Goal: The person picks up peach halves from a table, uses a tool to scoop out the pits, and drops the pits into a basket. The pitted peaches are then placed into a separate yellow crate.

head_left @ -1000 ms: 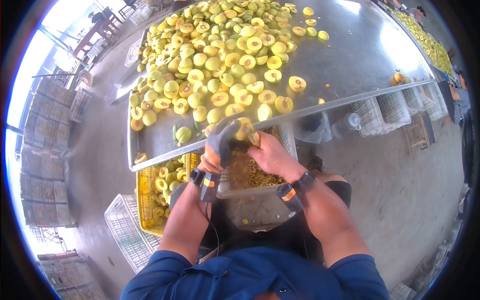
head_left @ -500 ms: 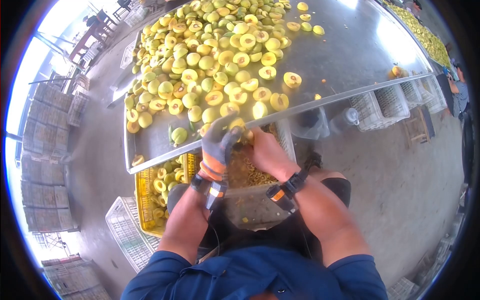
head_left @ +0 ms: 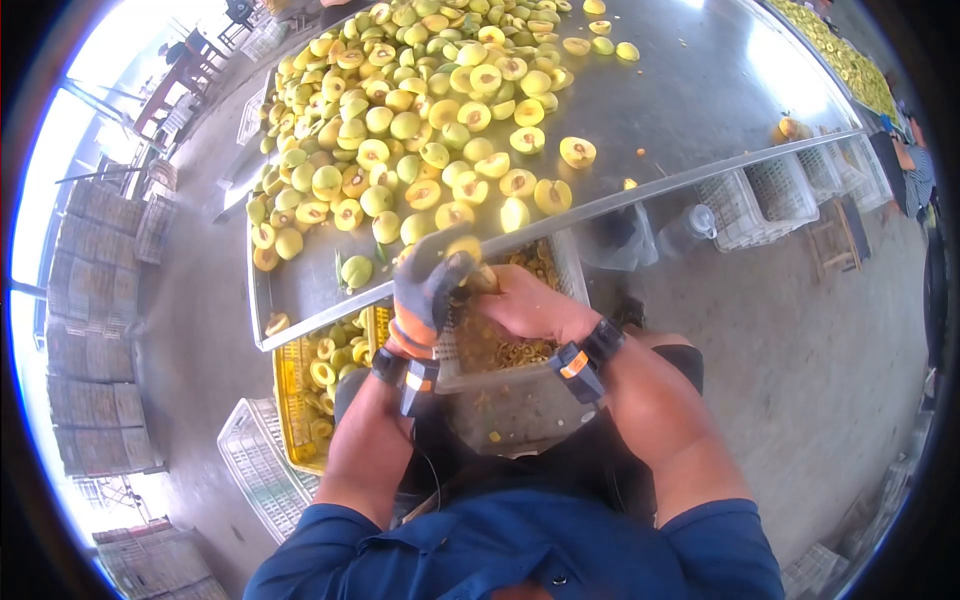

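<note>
My left hand [head_left: 425, 290], in a grey glove with an orange cuff, is closed on a halved yellow-green fruit [head_left: 463, 248] at the table's near edge. Close against it, my bare right hand [head_left: 532, 303] is closed, fingers curled toward the left; what it grips is hidden. Beyond both hands, a large heap of fruit halves [head_left: 400, 125], many showing brown centres, covers the left of the metal table [head_left: 650, 110]. Under my hands stands a pale crate [head_left: 572, 285] with brownish scraps [head_left: 515, 352]. Left of it, a yellow crate [head_left: 292, 405] holds fruit halves with hollowed middles.
A white crate [head_left: 255, 455] sits on the floor at the left. Several white baskets [head_left: 735, 205] and a clear plastic jug [head_left: 690, 228] are below the table's right side. Stacked crates [head_left: 95, 330] line the far left. Another person [head_left: 915, 165] is at the right edge.
Both hands have come slightly down and back toward me from the table's edge, staying together. The fruit half in the left hand now shows more clearly. The view has shifted slightly.
</note>
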`<state>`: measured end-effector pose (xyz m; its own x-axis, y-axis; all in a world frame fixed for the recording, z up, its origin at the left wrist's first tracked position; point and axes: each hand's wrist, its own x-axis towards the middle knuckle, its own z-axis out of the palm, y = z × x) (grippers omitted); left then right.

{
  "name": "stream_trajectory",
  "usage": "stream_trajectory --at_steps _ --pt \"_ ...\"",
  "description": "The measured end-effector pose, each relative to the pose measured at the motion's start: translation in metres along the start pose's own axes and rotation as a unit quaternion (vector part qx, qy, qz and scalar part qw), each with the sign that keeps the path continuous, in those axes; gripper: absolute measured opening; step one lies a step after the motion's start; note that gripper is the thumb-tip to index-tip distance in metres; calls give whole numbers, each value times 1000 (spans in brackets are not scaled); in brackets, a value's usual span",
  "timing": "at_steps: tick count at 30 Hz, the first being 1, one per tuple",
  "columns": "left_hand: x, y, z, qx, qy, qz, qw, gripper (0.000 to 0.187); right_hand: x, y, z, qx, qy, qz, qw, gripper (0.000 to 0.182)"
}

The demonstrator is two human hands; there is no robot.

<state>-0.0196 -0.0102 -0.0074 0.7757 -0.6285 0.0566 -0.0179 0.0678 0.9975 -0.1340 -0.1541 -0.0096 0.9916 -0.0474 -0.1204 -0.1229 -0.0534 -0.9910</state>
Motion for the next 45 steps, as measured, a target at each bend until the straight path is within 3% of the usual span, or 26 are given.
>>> stream_trajectory --at_steps 4,6,7,8,10,11,12,14,16,19,21,24,25,27,29,30,31,33,34,35,36,37,38,41,43,45 --pt "7 -14 -13 -64 -48 -16 997 43 3 14 5 -90 73 -81 990 26" --pt "3 -24 -7 217 6 124 968 43 0 6 8 -144 101 13 984 26" --pt "2 -29 -3 349 23 169 921 43 -1 5 9 -171 115 60 977 26" --pt "0 -27 4 473 53 210 854 44 0 11 13 -149 102 11 983 26" --pt "1 -17 5 488 55 192 850 43 3 28 21 -105 70 -88 988 26" --pt "3 -11 5 497 57 183 846 43 2 22 18 -12 24 -2 1000 24" --pt "5 -5 4 479 53 252 839 42 -2 9 13 80 -23 85 993 22" --pt "7 -5 -1 422 40 253 870 39 -2 2 11 163 -68 169 970 20" --pt "10 -17 -5 409 48 267 871 34 -3 5 14 150 -69 170 972 20" --pt "12 -41 -11 451 79 288 841 25 2 34 31 23 22 -50 998 20" --pt "6 -20 2 467 81 270 838 21 -3 15 25 24 -1 -21 999 20" --pt "-1 -21 19 198 148 85 965 18 -2 27 28 -52 39 -65 996 21" --pt "0 -26 17 237 132 123 954 18 -2 34 31 -88 65 -94 990 21" --pt "2 -31 9 325 93 205 918 18 -9 22 17 136 -33 139 980 23" --pt "4 -21 3 421 61 305 852 18 -12 19 14 140 -45 142 979 21" --pt "6 -15 2 469 49 355 807 19 -12 25 19 34 -7 31 999 19" --pt "2 -20 5 420 54 284 860 18 -12 32 24 -72 31 -82 994 18" --pt "-6 -32 13 310 58 134 940 16 -4 57 34 -102 92 -180 974 14" --pt "-6 -32 10 385 24 176 906 13 -5 69 40 -113 125 -225 960 14" --pt "-10 -33 12 437 8 181 881 13 -16 57 34 -38 44 -93 994 15" --pt "-10 -30 14 491 3 194 850 13 -26 29 16 32 -46 30 998 17" --pt "-9 -42 9 473 4 196 859 13 -26 9 4 95 -143 145 974 20" --pt "-9 -54 4 456 6 198 868 13 -27 4 6 129 -124 149 972 20" --pt "1 -67 12 140 39 70 987 13 -30 -8 12 251 -89 187 946 20" --pt "5 -58 17 -131 64 -81 986 16 -26 -13 12 220 -80 198 952 17" --pt "5 -41 13 -122 24 -69 990 19 -25 -16 14 226 -72 216 947 14"
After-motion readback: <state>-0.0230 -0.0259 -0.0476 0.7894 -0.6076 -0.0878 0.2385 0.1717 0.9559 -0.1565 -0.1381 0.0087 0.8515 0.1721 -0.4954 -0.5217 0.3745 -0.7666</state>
